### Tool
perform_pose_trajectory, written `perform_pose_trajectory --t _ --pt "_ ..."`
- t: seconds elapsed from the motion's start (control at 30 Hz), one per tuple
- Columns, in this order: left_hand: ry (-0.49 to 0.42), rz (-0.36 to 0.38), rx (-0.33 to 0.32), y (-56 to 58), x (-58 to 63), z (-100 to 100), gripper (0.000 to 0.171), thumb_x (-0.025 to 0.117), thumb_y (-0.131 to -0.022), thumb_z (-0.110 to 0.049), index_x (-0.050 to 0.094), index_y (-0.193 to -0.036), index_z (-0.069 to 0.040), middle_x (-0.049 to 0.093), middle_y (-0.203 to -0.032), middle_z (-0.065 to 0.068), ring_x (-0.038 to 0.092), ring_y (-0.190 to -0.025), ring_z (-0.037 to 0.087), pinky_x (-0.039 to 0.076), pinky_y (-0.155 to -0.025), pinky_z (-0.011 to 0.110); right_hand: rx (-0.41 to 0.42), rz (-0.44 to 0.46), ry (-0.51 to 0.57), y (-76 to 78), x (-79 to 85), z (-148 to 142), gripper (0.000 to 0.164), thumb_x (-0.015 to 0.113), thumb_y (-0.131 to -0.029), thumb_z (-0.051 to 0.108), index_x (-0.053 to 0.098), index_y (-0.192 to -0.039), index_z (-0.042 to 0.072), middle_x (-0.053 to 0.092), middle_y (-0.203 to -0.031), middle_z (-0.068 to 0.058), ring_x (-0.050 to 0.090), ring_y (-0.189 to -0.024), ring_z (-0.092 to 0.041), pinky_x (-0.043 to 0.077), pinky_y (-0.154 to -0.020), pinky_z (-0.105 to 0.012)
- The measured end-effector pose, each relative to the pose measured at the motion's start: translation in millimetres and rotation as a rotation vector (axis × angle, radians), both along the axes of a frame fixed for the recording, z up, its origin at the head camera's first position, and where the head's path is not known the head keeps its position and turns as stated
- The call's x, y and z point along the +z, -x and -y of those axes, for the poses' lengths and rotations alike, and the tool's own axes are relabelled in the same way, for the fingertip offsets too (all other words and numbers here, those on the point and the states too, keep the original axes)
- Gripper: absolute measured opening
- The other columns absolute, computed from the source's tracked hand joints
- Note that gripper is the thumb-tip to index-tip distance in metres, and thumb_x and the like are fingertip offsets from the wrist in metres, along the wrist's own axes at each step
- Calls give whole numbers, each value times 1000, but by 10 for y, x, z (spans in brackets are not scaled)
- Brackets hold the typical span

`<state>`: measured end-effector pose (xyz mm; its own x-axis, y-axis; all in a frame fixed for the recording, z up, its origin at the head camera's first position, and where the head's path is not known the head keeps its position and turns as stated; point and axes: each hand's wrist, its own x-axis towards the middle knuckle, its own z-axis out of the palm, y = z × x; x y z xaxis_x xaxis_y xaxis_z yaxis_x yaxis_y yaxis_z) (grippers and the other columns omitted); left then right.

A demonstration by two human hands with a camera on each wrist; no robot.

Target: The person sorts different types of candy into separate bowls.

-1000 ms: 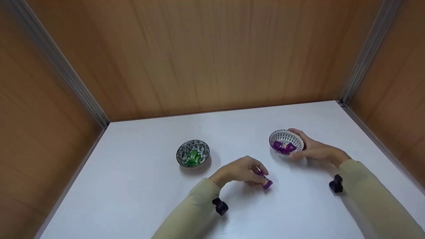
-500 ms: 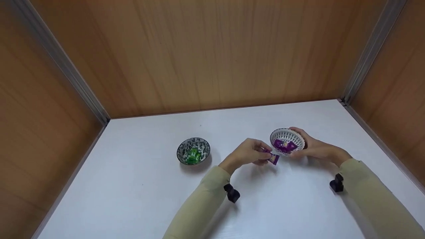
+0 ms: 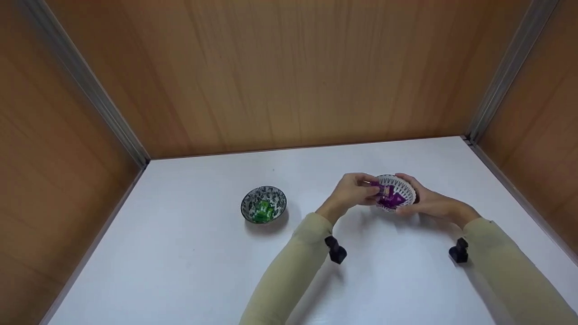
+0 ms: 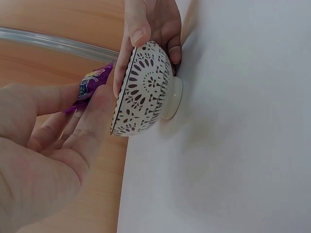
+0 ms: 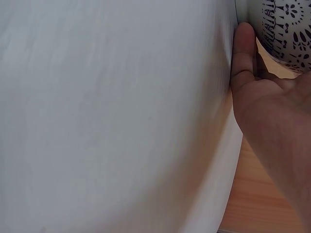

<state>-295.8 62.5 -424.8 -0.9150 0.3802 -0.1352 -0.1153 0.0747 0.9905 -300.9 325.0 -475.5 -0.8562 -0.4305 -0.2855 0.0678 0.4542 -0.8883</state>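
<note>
A purple-wrapped candy (image 4: 92, 86) is pinched between the thumb and fingers of my left hand (image 3: 352, 192), at the left rim of a small patterned white bowl (image 3: 399, 183). Several more purple-wrapped candies (image 3: 395, 199) lie in that bowl. My right hand (image 3: 426, 202) holds the bowl from the right, thumb at the near side and fingers round the far side. In the left wrist view the footed bowl (image 4: 146, 94) stands on the table. The right wrist view catches only part of the bowl (image 5: 289, 34), beside the right hand (image 5: 277, 111).
To the left, a dark floral bowl (image 3: 274, 196) holds green-wrapped candies (image 3: 263, 211). Both bowls stand on a white table (image 3: 194, 253). Wooden panels (image 3: 289, 76) enclose it at the back and sides, joined by metal corner posts (image 3: 90, 85).
My left hand has lifted the purple candy off the table and carried it up and right to the white bowl's rim. The right hand has stayed on the bowl.
</note>
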Motion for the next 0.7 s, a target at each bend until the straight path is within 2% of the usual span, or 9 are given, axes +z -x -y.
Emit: perform_pose_trajectory --t 0.3,0.5,0.7 --pt "46 29 40 35 -17 -108 16 68 -96 -3 71 -112 -6 67 -97 6 72 -85 21 61 -73 31 -4 1 -20 3 -2 -10 108 80 -89 30 0 -162 35 18 -159 -17 27 -140 -38 32 -110 -50" --pt "60 51 59 71 -53 -143 17 70 -96 -5 71 -112 -7 68 -95 5 72 -84 21 61 -72 30 -10 5 -38 -17 1 -15 108 79 -89 33 0 -162 35 18 -159 -16 25 -142 -38 28 -113 -55" --pt "31 64 66 93 -54 -143 29 71 -97 -15 66 -123 -4 68 -101 9 73 -84 24 62 -73 34 -18 -1 -33 -4 -9 10 108 80 -88 34 0 -162 35 15 -161 -15 20 -144 -38 23 -116 -61"
